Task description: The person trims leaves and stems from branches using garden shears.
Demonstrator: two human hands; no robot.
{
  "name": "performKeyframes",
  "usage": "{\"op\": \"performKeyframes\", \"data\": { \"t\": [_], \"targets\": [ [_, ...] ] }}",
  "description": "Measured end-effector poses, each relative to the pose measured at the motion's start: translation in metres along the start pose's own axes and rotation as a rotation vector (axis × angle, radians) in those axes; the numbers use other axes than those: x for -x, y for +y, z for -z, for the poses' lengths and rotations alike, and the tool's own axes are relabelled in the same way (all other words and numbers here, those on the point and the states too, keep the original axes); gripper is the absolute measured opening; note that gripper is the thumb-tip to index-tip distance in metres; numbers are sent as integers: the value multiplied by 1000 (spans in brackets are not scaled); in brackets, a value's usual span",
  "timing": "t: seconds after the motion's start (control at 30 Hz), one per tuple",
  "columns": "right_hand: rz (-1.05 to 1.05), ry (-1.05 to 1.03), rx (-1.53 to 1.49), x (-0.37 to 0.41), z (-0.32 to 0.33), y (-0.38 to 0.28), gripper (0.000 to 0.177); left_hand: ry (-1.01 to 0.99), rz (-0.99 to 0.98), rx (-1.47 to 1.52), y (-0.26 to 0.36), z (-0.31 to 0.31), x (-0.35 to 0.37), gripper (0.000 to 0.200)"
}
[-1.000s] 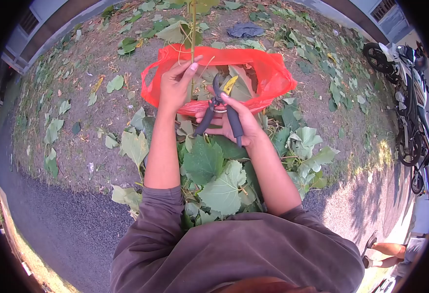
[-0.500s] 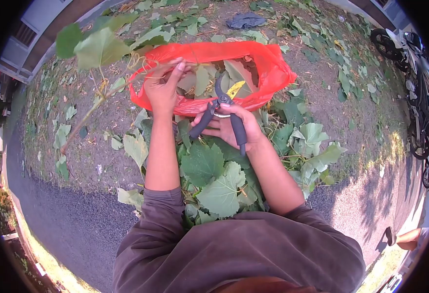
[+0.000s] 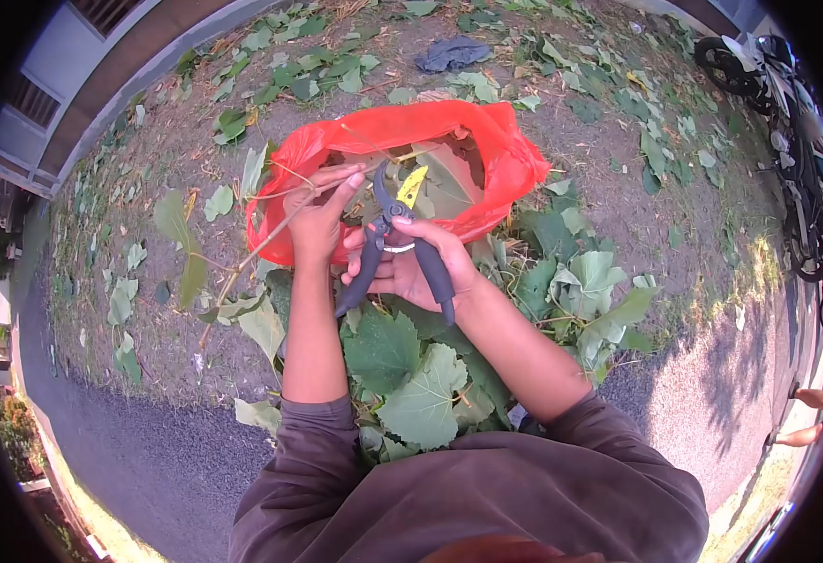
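**Shears meet stem over the red bag**

The left hand (image 3: 317, 214) is pinched closed around a thin stem (image 3: 242, 267), which trails down and out to the left with a long leaf (image 3: 181, 239) hanging off it. Right beside it, the right hand (image 3: 413, 267) is wrapped around the pruning shears (image 3: 381, 225). The dark handles are spread apart below the palm, and the blades point up, just beside the left fingertips. There's a yellow bit next to the blades, either a leaf or part of the tool; it's hard to tell from here. Both hands hover at the near rim of the red plastic bag (image 3: 510, 159), which gapes open on the ground (image 3: 149, 310) with leaves inside. A pile of green leaves (image 3: 421, 394) lies under the forearms. A motorcycle (image 3: 791, 84) stands at the far right.
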State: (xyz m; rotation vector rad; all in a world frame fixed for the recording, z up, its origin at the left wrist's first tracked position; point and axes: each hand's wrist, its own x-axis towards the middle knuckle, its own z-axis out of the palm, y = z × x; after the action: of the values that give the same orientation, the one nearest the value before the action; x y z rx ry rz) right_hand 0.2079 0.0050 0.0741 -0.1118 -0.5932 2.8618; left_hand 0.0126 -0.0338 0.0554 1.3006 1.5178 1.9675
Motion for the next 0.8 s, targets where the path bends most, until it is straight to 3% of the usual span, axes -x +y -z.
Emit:
{"op": "performKeyframes", "data": {
  "t": [0.37,0.63,0.8],
  "targets": [
    [9,-109,-85,4,34,13,64,-20,148,-45,-5,-5,1,19],
    [-12,-69,-71,5,42,18,64,-1,229,-38,-7,-6,2,17],
    [-34,-70,-100,7,42,17,65,-17,180,-20,-7,-7,2,18]
  ]
}}
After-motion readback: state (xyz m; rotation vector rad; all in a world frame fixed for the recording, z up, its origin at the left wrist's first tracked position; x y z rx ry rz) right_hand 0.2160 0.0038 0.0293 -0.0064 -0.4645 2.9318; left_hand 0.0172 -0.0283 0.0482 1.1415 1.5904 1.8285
